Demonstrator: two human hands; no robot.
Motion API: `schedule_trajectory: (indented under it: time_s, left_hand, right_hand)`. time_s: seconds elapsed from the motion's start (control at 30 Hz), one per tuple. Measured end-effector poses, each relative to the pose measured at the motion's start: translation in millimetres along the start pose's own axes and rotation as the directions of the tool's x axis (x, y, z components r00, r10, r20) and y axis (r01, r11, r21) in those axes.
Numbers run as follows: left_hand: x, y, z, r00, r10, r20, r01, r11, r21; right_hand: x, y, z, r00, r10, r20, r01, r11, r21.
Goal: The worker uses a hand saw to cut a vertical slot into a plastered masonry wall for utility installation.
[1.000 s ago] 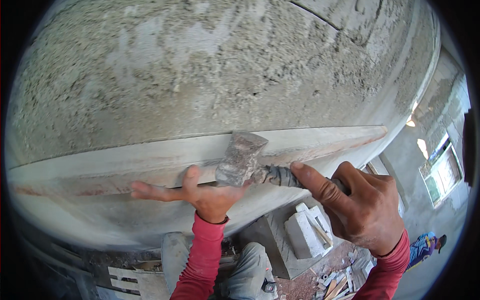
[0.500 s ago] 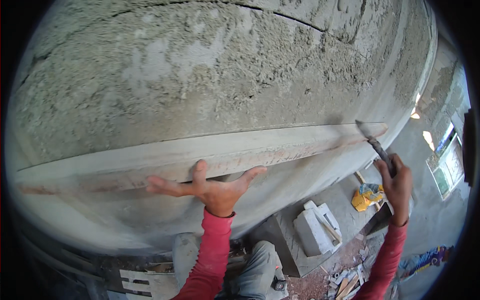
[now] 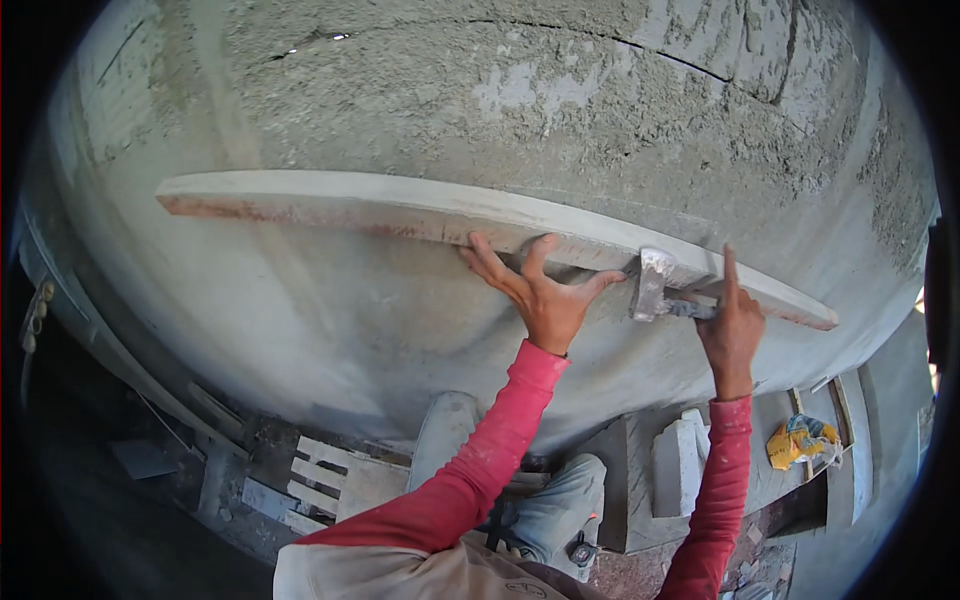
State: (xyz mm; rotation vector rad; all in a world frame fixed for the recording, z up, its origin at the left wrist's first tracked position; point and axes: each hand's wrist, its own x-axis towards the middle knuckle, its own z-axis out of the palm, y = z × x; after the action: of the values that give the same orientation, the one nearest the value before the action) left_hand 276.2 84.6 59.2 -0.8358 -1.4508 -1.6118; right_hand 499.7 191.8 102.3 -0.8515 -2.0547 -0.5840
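Straightedge and trowel against the rendered wall

My left hand [image 3: 548, 300] is spread wide open, fingers splayed, its fingertips pressing on the lower edge of the long pale straightedge board [image 3: 400, 210] that runs across the grey plastered wall [image 3: 420, 110] and slopes down to the right. My right hand [image 3: 732, 325] is closed around the handle of a small trowel [image 3: 655, 285], index finger pointing straight up; the trowel's mortar-caked blade lies flat on the board, just beside my left thumb. Rough render covers the wall above the board, smoother plaster below. Far below me lie a white block [image 3: 676, 465] and a yellow bag [image 3: 800, 440].
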Motion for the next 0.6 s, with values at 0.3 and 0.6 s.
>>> schedule_trajectory:
  time_s: [0.3,0.6]
  left_hand:
    - [-3,21,-27,0.95,-0.167,0.263,0.218,0.959,-0.179]
    - [8,22,-45,0.995,0.066,0.077,-0.002,0.771,-0.637]
  right_hand:
    - [-66,-7,62,0.996,0.076,-0.048,-0.069,0.99,0.125]
    - [-93,-41,32,0.968,0.25,0.006,-0.245,0.943,0.227]
